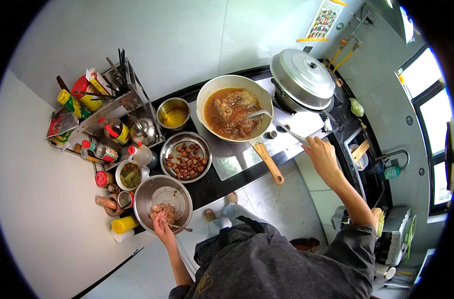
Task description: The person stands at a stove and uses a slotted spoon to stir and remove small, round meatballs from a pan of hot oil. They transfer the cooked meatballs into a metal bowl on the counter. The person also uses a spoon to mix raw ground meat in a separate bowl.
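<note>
My right hand (321, 154) grips the handle of a metal ladle or turner (286, 129), whose head dips into a pale wok (202, 108) of bubbling brown oil with pieces frying in it. The wok's wooden handle (268, 162) points towards me. At the left, my left hand (162, 225) is at the raw minced meat (169, 212) in a steel mixing bowl (187, 198); how its fingers hold the meat is hard to tell. A spoon (182, 228) leans in that bowl. Browned meatballs (187, 160) lie in a steel dish (208, 149) between bowl and wok.
A large lidded pot (303, 78) stands right of the wok. A steel pot with yellow liquid (174, 116) and a soup bowl (129, 175) stand left. A metal rack (137, 101) holds bottles and utensils. The sink (355, 149) is at the right.
</note>
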